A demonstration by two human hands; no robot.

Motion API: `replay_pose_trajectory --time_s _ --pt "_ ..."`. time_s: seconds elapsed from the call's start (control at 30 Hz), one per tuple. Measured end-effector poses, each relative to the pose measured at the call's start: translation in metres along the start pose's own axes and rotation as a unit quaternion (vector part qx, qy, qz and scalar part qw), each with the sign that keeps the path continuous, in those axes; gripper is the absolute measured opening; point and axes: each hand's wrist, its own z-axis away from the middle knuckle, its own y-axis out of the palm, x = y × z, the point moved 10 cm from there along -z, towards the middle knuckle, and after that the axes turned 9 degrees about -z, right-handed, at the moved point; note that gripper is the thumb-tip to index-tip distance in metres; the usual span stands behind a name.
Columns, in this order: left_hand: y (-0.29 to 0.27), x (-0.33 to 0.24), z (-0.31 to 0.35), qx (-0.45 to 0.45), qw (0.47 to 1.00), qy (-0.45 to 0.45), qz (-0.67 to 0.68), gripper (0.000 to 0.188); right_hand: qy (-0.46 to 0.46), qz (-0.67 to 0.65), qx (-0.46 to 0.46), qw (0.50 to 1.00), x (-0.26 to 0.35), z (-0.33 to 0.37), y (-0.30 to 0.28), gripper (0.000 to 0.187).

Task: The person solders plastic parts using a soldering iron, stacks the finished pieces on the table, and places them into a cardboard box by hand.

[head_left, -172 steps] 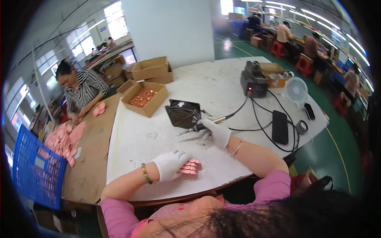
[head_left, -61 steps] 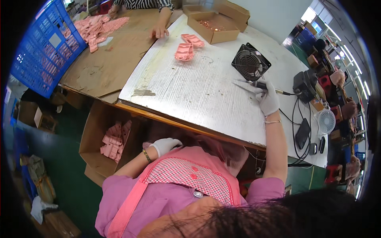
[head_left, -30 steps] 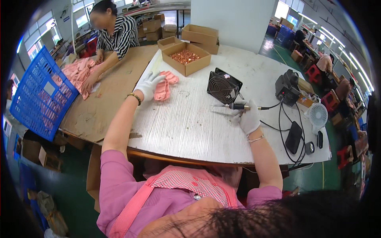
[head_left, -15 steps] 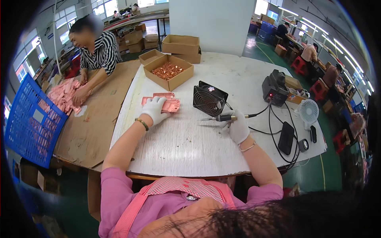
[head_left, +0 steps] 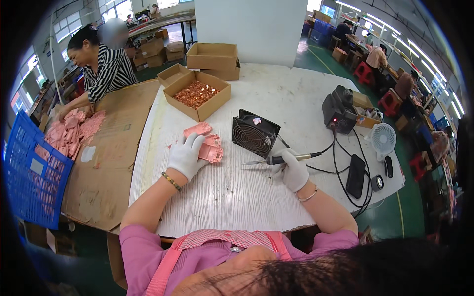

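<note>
My left hand (head_left: 185, 157), in a white glove, is closed over some pink plastic moulded parts. One ribbed pink part (head_left: 211, 149) shows to the right of the fingers, and another pink piece (head_left: 197, 129) sticks out beyond the fingertips. Held like a pen, a soldering iron (head_left: 274, 160) is in my gloved right hand (head_left: 292, 172), its tip pointing left, away from the pink parts. Just beyond the tip, a black square fan (head_left: 254, 134) stands on the white tabletop (head_left: 237, 202). The undersides of the parts in my left hand are hidden.
A cardboard box (head_left: 212, 102) of small copper-coloured pieces stands at the back. On the right are a black soldering station (head_left: 338, 112) with trailing cables, a white fan (head_left: 382, 139) and a phone (head_left: 355, 175). Left, a co-worker (head_left: 111, 69) reaches into pink parts (head_left: 66, 134) beside a blue basket (head_left: 39, 172).
My left hand has turned, and the pink parts under it now lie at a slant and further apart. My right hand keeps the soldering iron. The co-worker's arm reaches further left. The whole view has shifted slightly.
</note>
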Motion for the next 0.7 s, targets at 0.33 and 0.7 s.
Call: replay_pose_trajectory --time_s 0.33,0.7 --pt "-0.012 -0.029 0.006 -0.078 0.989 0.095 0.078 0.028 0.073 0.032 -0.040 0.996 -0.004 -0.001 0.004 0.023" --pt "-0.011 -0.071 0.014 -0.046 0.967 0.176 0.177 0.027 0.002 0.005 -0.014 1.000 0.006 0.000 0.003 0.020"
